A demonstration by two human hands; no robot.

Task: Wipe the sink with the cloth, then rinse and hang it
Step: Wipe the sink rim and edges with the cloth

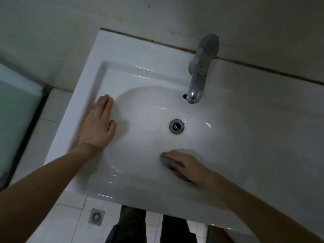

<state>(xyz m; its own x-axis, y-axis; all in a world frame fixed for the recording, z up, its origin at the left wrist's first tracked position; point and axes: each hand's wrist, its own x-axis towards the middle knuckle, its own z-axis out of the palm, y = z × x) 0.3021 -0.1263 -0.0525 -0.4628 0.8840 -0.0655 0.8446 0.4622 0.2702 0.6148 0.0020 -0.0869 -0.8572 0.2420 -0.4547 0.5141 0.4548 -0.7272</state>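
The white ceramic sink [133, 50] fills the middle of the view, its oval basin holding a metal drain [176, 126]. My right hand [188, 166] presses a small grey cloth [168, 160] flat against the basin's near wall, below the drain; most of the cloth is hidden under the fingers. My left hand [99, 122] lies palm down on the sink's left rim, fingers together and pointing away from me, holding nothing.
A chrome faucet [199, 71] stands at the back rim, its spout over the basin. A wall runs behind the sink. A frosted glass panel [15, 106] is at the left. White floor tiles with a floor drain [96, 216] lie below, beside my dark trouser legs.
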